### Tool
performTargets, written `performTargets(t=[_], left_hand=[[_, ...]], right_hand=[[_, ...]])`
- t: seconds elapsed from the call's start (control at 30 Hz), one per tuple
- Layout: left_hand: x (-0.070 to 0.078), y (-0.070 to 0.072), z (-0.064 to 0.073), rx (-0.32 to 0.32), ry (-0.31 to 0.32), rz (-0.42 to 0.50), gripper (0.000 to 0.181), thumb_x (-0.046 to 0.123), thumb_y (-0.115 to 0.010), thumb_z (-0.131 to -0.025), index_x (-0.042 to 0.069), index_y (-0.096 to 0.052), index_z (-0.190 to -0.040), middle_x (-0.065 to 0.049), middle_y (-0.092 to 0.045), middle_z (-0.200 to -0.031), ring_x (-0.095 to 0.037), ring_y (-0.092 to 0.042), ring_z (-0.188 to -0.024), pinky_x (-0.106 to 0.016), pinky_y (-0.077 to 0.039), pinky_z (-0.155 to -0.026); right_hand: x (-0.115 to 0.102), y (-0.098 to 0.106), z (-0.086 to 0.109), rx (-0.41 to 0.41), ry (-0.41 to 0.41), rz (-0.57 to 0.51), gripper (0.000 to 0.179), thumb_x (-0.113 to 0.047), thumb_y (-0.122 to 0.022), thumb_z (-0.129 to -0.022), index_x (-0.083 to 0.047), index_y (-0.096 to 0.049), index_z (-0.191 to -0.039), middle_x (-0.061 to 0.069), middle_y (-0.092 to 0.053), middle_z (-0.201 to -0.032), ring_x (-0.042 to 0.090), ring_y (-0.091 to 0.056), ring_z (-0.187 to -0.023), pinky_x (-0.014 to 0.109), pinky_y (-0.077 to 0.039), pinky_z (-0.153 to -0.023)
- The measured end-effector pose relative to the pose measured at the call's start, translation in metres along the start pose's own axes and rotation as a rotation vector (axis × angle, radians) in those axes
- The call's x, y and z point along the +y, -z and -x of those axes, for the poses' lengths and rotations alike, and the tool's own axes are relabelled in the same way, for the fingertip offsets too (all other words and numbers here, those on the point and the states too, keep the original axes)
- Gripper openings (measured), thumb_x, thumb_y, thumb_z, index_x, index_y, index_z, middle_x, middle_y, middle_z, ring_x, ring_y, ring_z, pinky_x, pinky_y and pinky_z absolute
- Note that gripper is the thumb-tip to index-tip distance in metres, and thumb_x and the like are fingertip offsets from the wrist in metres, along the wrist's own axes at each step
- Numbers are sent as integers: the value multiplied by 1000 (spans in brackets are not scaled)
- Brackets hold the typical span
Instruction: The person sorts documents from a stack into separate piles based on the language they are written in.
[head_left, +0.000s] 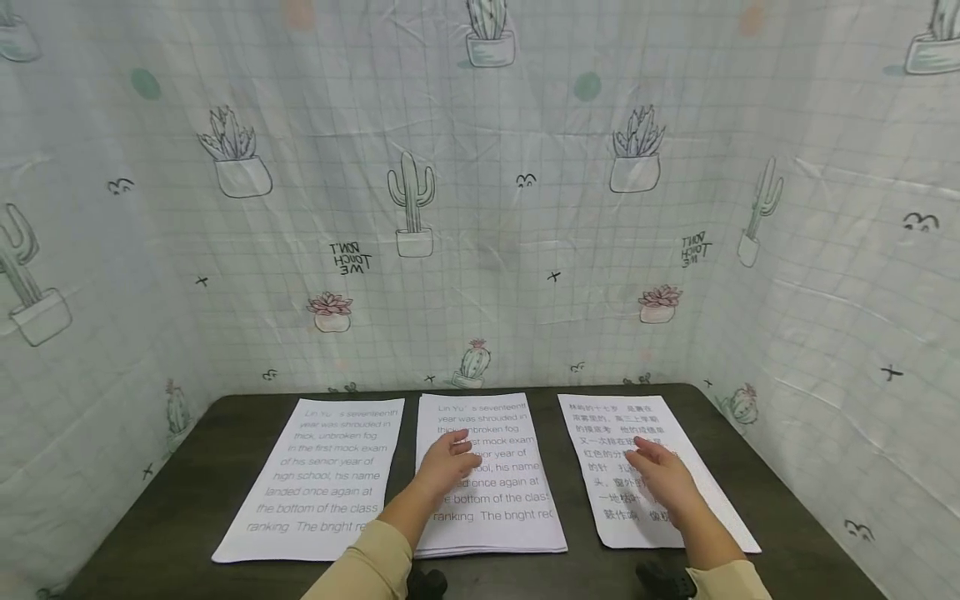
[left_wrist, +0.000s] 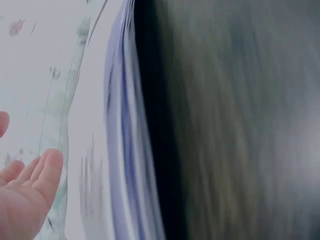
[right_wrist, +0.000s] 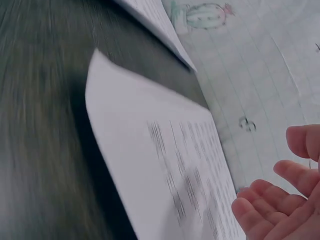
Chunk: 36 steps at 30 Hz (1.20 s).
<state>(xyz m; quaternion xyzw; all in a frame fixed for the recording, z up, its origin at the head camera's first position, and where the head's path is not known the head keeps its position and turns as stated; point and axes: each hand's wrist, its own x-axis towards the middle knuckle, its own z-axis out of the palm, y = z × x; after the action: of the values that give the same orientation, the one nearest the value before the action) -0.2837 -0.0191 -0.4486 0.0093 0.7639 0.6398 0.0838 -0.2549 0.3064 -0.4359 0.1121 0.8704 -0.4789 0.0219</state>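
Three lots of printed paper lie side by side on a dark table. My left hand (head_left: pixel 446 468) is over the middle stack of English-text sheets (head_left: pixel 510 500), its fingers loosely bent with nothing in them. In the left wrist view that stack's layered edge (left_wrist: pixel 127 125) shows several sheets. My right hand (head_left: pixel 666 479) is over the Chinese-text paper (head_left: pixel 712 508) on the right, fingers relaxed and holding nothing. In the right wrist view, the fingers (right_wrist: pixel 267 200) appear apart from this paper. At the left lies another English-text paper (head_left: pixel 322 475), with neither hand on it.
The dark wooden table (head_left: pixel 165 492) carries all the paper. A pale curtain (head_left: pixel 495 217) printed with cacti hangs behind it and along both sides. Beige sleeves (head_left: pixel 367 567) cover my forearms, and dark straps (head_left: pixel 663 579) sit near the wrists.
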Motion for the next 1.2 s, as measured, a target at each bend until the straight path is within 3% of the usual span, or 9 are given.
performTargets(t=[0.17,0.3,0.6,0.87,1.2], left_hand=[[-8,27,-2,81,24,-25,63,11,-64,-86,-3,-42,-143,-27,-51,-140,-39,-56,-124,-42,-53,-99],[-13,41,-6,128,43,0,62,10,-64,-87,-4,-41,-143,-27,-51,-140,-40,-55,-125,-43,-52,-100],[-23,63,-8,155,47,13,63,10,-61,-90,-7,-36,-146,-30,-46,-144,-42,-51,-129,-45,-50,-102],[-27,70,-5,190,72,-28,59,9,-60,-89,-7,-41,-143,-30,-48,-141,-40,-54,-127,-43,-53,-98],[-30,71,-3,157,112,-79,57,9,-61,-88,-10,-44,-139,-31,-53,-134,-37,-66,-107,-44,-55,-93]], right_hand=[[-13,-21,-8,-23,18,-20,61,-29,-45,-102,5,-29,-150,33,-31,-151,48,-34,-138,56,-36,-113],[-21,-36,-12,-33,36,-34,58,-27,-45,-102,5,-33,-148,33,-35,-150,48,-38,-137,56,-38,-111],[-38,-72,-13,-40,38,-56,54,-25,-48,-100,5,-40,-144,31,-44,-145,46,-46,-131,56,-40,-108],[-39,-93,-14,-45,59,-58,50,-20,-48,-99,8,-43,-141,33,-47,-140,45,-55,-122,48,-52,-97],[-42,-105,-13,-62,32,-35,49,-20,-49,-99,9,-46,-139,32,-50,-138,44,-61,-113,48,-55,-91]])
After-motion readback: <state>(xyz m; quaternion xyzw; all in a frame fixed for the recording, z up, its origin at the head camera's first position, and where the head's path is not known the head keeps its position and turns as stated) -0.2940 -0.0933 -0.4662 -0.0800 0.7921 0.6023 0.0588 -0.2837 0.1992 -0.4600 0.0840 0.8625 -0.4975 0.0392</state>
